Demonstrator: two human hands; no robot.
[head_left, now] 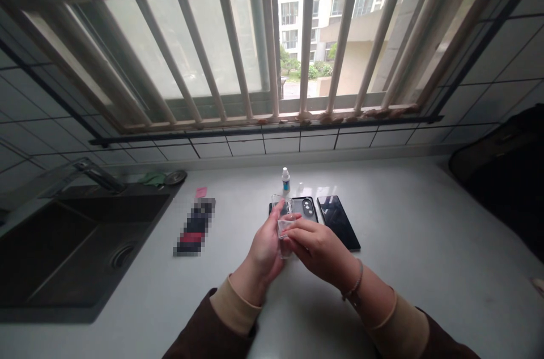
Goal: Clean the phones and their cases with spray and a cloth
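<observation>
A clear phone case point(280, 200) is held in my left hand point(266, 248), whose fingers wrap round its side. My right hand point(317, 243) pinches a small white cloth or wipe point(285, 227) and presses it against the case. Partly hidden behind the case, a dark phone case point(309, 210) with a camera cutout lies on the counter. To its right rests a black phone point(339, 222), lying flat. A small white bottle point(285, 179) with a blue label stands upright just beyond my hands.
On the left, a dark sink point(106, 246) with a faucet point(100, 176) is set into the white counter point(408, 280). A blurred dark and red item point(195, 229) and a pink slip point(201, 192) lie beside it. A black bag-like object point(505, 172) stands at right, and a barred window point(225, 47) is ahead.
</observation>
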